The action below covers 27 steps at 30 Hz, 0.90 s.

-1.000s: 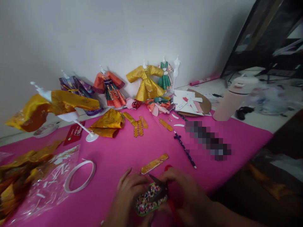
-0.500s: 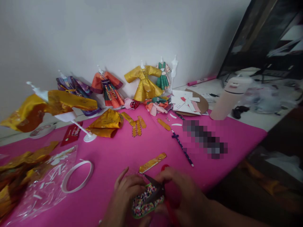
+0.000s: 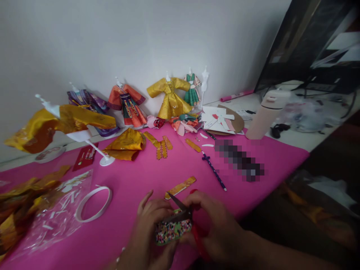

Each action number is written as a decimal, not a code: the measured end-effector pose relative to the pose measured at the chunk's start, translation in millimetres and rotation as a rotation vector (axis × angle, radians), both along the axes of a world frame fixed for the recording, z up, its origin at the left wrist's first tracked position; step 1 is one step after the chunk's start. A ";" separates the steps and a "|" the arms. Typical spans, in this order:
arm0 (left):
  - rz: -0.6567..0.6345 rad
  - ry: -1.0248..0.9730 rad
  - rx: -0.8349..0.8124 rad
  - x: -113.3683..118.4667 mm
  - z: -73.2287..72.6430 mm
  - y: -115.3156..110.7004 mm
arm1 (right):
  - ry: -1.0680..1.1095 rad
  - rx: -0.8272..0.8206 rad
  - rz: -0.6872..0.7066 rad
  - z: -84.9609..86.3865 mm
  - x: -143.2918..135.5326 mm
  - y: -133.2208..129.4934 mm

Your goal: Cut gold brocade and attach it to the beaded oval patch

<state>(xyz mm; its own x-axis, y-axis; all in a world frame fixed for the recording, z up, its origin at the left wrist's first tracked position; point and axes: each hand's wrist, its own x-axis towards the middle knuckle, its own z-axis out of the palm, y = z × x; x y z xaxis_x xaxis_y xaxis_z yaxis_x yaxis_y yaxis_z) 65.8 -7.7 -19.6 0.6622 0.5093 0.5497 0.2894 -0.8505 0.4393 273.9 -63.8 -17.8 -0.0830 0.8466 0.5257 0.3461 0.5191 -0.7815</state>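
At the bottom centre my left hand [image 3: 149, 221] is closed on a small green-edged piece [image 3: 173, 229], its face covered with tiny multicoloured beads or pin heads. I cannot tell whether it is a case or a flat pad. Red-handled scissors [image 3: 181, 214] are in my right hand [image 3: 216, 225], fingers wrapped round the handles. The two blades are spread apart over the piece's upper edge, pointing left. One blade tip reaches close to a gold brocade strip [image 3: 181, 187] lying flat just beyond my hands. Part of the piece is hidden by my fingers and the blades.
Small dress forms in costumes, such as a yellow robe [image 3: 171, 93], line the wall. A tilted stand with gold cloth [image 3: 81, 117], a white ring [image 3: 92, 204], and a clear bag [image 3: 60, 217] are left. A dark pencil [image 3: 214, 170] and a pink bottle [image 3: 266, 114] are right.
The view has shifted slightly. The scissors have turned, their blade tips swinging upward relative to the beaded piece. Both hands keep their hold.
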 end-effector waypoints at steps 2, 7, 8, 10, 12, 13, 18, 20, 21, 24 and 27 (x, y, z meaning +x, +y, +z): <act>-0.025 -0.004 0.012 -1.0 2.9 -0.7 | 0.002 -0.014 -0.006 -0.1 -2.2 -2.0; -0.009 -0.028 0.019 -4.1 -5.7 0.2 | -0.005 -0.038 -0.019 0.8 -4.1 -3.3; 0.001 -0.031 0.022 -4.4 -8.5 0.7 | -0.007 -0.038 -0.019 0.8 -3.8 -2.6; 0.024 -0.029 0.020 -3.9 -12.7 1.6 | -0.005 -0.034 -0.018 0.3 -2.9 -1.0; 0.055 -0.043 0.036 -1.9 -12.7 1.8 | -0.001 -0.029 -0.021 -0.9 -2.1 0.7; 0.069 -0.051 0.052 -0.4 -10.5 1.5 | 0.000 -0.026 -0.024 -1.8 -1.7 1.4; 0.118 0.006 0.074 5.6 9.8 3.3 | 0.004 0.003 -0.041 -6.8 0.7 7.1; 0.131 0.059 0.085 4.6 9.1 11.2 | 0.004 0.005 -0.049 -7.9 2.1 10.5; 0.093 0.073 0.124 3.4 5.5 16.8 | 0.004 0.002 -0.054 -8.3 2.9 12.2; 0.062 0.087 0.218 -0.9 -11.4 33.1 | 0.008 -0.015 -0.063 -9.4 5.1 16.7; 0.066 0.079 0.236 -3.0 -19.8 36.8 | 0.009 -0.023 -0.060 -11.7 6.4 19.5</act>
<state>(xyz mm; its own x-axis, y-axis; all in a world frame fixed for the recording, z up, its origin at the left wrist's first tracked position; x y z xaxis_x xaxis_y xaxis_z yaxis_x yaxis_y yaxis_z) 62.8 29.1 -39.4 0.6770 0.4167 0.6067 0.3735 -0.9048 0.2047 280.3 -44.2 -29.4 -0.0270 0.8616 0.5068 0.3685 0.4799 -0.7962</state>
